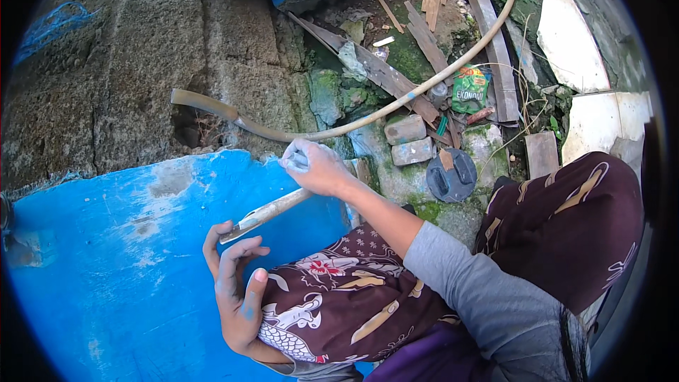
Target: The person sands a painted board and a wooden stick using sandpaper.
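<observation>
My left hand is open, fingers spread and thumb apart, above the blue surface beside my knee. Its fingertips are close to the split, dark end of a pale stick; whether they touch it I cannot tell. The stick slants up to the right and passes behind my right wrist. My right hand is closed, its fingertips pinched together and coated with grey dust. Whatever is in that pinch is hidden. Just beyond my right hand runs a long, bent tan strip, flattened at its left end.
My legs in patterned brown cloth rest by the blue painted slab. A rough stone wall stands beyond it. On the right lie bricks, a dark round lid, a green packet, wooden boards and white tile pieces.
</observation>
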A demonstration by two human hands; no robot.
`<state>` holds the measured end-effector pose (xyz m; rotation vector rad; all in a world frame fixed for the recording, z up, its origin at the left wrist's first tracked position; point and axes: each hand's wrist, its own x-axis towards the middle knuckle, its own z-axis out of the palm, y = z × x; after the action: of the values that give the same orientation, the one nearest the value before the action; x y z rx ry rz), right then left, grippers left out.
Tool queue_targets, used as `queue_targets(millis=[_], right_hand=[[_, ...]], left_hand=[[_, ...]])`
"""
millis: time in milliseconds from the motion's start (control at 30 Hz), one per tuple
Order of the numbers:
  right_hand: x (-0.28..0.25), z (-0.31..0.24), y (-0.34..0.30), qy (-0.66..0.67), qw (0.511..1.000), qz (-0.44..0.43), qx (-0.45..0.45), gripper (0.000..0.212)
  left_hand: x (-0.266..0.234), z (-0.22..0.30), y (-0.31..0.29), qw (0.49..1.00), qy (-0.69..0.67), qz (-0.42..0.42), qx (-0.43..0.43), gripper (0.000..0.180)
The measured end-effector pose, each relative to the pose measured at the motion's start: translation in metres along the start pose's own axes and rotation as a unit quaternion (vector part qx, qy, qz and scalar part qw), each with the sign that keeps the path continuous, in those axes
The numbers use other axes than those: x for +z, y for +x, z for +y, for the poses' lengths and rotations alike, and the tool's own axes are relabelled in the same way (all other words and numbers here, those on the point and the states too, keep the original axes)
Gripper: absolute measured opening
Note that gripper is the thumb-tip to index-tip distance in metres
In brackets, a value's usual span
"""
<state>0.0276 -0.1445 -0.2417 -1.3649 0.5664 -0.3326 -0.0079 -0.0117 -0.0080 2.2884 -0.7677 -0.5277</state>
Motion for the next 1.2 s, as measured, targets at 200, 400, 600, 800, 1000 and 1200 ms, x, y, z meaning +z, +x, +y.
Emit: queue_targets(millis=[200, 400, 600, 800, 1000, 1200], right_hand=[[0.002, 0.020, 0.005, -0.013, 0.999, -0.037, 0.026, 0.030], [0.003, 0.005, -0.001, -0.060, 0.998, 0.011, 0.011, 0.030], [-0.004, 0.030, 0.005, -0.133, 0.988, 0.015, 0.072, 0.031], [0.013, 0.051, 0.005, -0.016, 0.998, -0.019, 0.059, 0.029], [0.003, 0.020, 0.008, 0.024, 0.998, -0.050, 0.001, 0.029], [-0.004, 0.004, 0.002, -0.118, 0.993, -0.012, 0.003, 0.029]], left_hand=[[0.000, -0.001, 0.000, 1.000, 0.003, 0.000, -0.006, 0.038], [-0.004, -0.003, -0.001, 1.000, 0.004, 0.003, -0.002, 0.038], [0.002, 0.001, 0.001, 1.000, 0.001, 0.001, -0.005, 0.038], [-0.002, -0.002, -0.001, 1.000, 0.004, -0.004, 0.007, 0.037], [-0.002, -0.001, 0.000, 1.000, 0.001, -0.006, 0.007, 0.037], [-0.003, -0.002, 0.000, 1.000, 0.003, -0.006, 0.001, 0.037]])
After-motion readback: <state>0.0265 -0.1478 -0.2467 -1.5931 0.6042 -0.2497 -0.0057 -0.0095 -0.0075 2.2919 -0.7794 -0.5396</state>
